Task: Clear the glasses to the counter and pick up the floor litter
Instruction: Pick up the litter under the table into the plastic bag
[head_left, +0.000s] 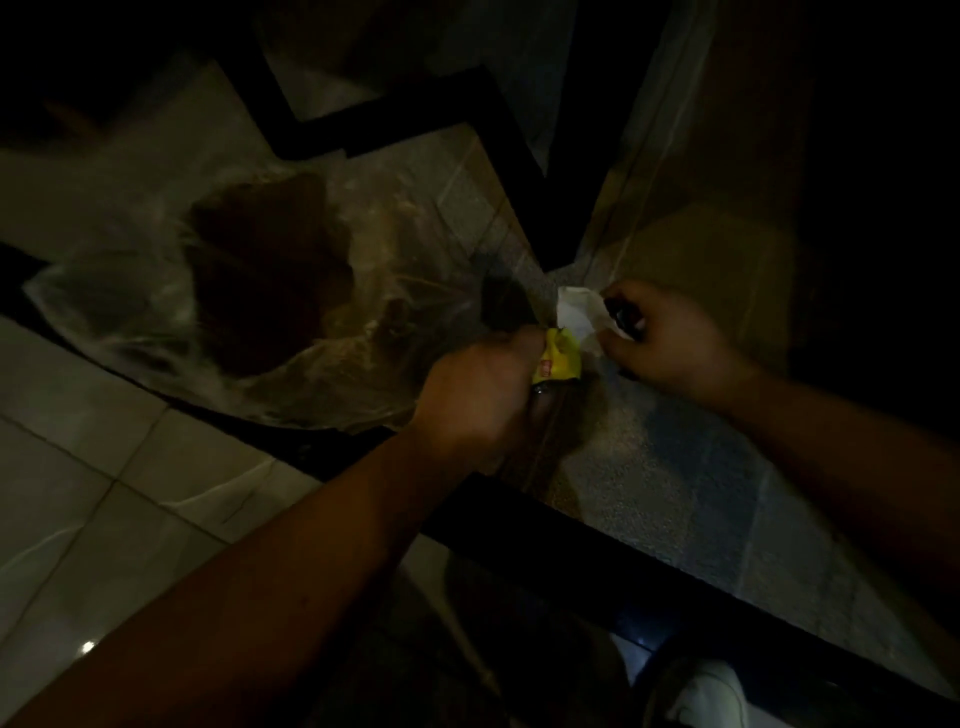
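Note:
The scene is dim and I look down at a tiled floor. My left hand (475, 392) is closed around a crumpled yellow wrapper (560, 358) with a red mark on it. Just to its right, my right hand (670, 343) pinches a piece of white paper litter (576, 309), low over a speckled stone step. A large clear plastic bag (171, 306) lies on the floor to the left of my left hand, with a dark brown mass (265, 270) inside it. No glasses are in view.
Black strips (395, 111) zigzag across the pale floor tiles (78, 483) and edge the speckled step (670, 467). A dark wall or door frame (670, 130) rises at the right. A white shoe (709, 696) shows at the bottom edge.

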